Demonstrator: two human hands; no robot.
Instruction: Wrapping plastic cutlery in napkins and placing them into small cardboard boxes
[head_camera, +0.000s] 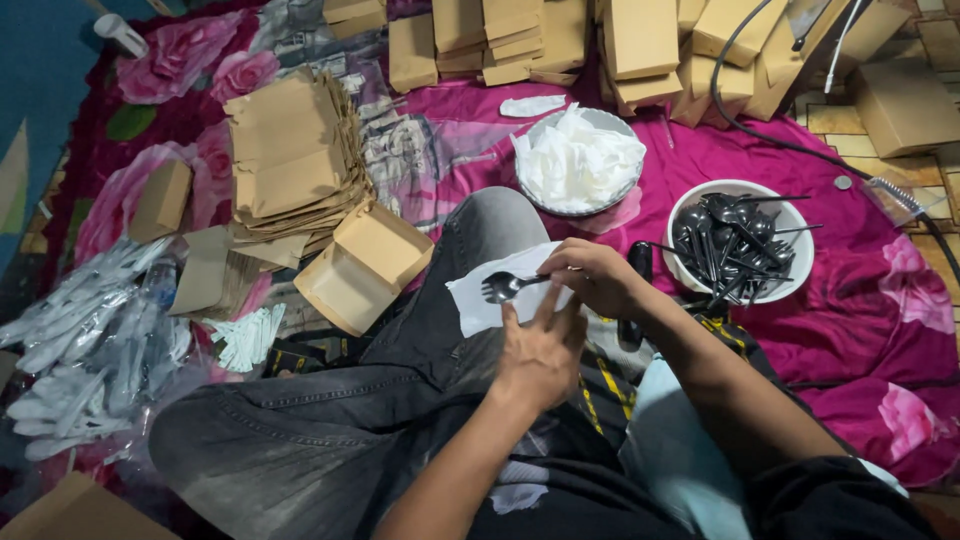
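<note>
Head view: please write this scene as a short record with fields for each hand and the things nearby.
right hand: holds black plastic fork by its handle
left hand: flat against white napkin, on the person's knee
white bowl: full of black cutlery, right of the hands
napkin bowl: white napkins, beyond the knee
open brown box: left of the knee
cloth: pink, floral

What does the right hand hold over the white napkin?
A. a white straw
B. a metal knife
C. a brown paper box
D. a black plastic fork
D: the right hand grips a black plastic fork by its handle, its prongs lying over the white napkin on the person's knee, while the left hand touches the napkin from below.
</note>
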